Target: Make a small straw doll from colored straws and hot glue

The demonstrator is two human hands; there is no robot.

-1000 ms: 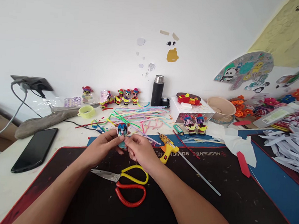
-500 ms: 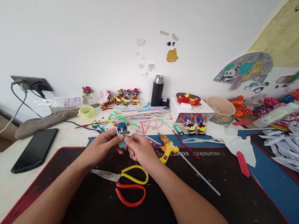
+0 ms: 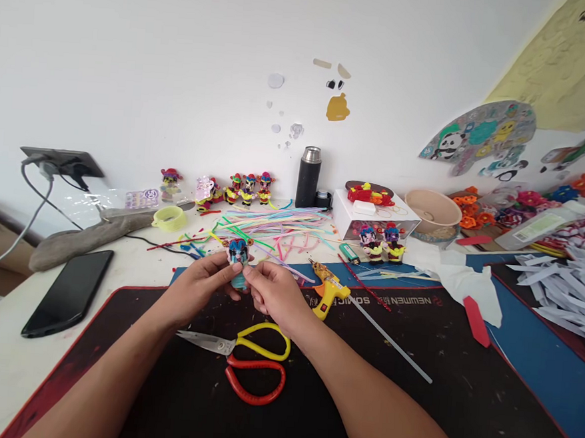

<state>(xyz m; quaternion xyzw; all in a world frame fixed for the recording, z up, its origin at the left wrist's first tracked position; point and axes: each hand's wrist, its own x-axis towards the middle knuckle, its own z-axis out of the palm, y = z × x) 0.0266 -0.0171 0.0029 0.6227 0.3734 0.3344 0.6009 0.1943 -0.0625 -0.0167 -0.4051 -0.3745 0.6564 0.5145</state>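
Upright between my two hands is a small doll figurine (image 3: 239,251) with a blue headdress, a white, blue and black face and a pale teal body. My left hand (image 3: 211,277) grips it from the left, thumb across its front. From the right, my right hand (image 3: 271,285) pinches the body with thumb and forefinger. Part of the doll is covered by my fingers. Below my hands, scissors (image 3: 257,360) with one yellow and one red handle lie open on the black mat (image 3: 180,398). A yellow glue gun (image 3: 331,292) with a long glue stick (image 3: 394,343) rests right of my right hand.
Colourful pipe cleaners (image 3: 282,225) are strewn behind my hands. Several finished dolls (image 3: 248,188) stand along the wall beside a black thermos (image 3: 308,180). A white box (image 3: 346,213), a pink bowl (image 3: 432,212) and white paper strips (image 3: 562,291) are at right; a phone (image 3: 68,293) lies left.
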